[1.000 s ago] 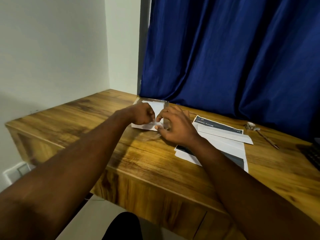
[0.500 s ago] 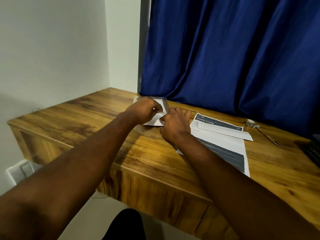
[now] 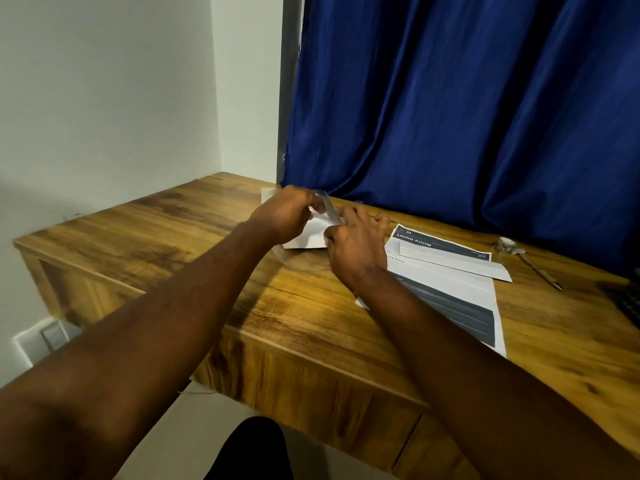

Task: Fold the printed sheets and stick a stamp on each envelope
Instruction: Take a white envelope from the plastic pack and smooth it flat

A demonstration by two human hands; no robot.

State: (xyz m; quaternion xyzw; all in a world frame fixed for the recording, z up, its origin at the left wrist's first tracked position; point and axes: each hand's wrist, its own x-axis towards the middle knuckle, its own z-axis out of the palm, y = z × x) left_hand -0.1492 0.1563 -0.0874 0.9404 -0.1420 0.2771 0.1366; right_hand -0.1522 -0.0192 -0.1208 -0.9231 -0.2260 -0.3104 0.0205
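Envelope mostly hidden behind left hand; clear strip blurred; dark object cut by right edge.

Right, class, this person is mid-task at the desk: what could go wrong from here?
1. The left hand and right hand pinch a thin clear film above the white envelope; it may tear or crumple.
2. The right forearm hangs over the printed sheets; pulling back could drag or crease them.

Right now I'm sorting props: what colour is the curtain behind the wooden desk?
The fabric curtain is plain deep blue; head view.
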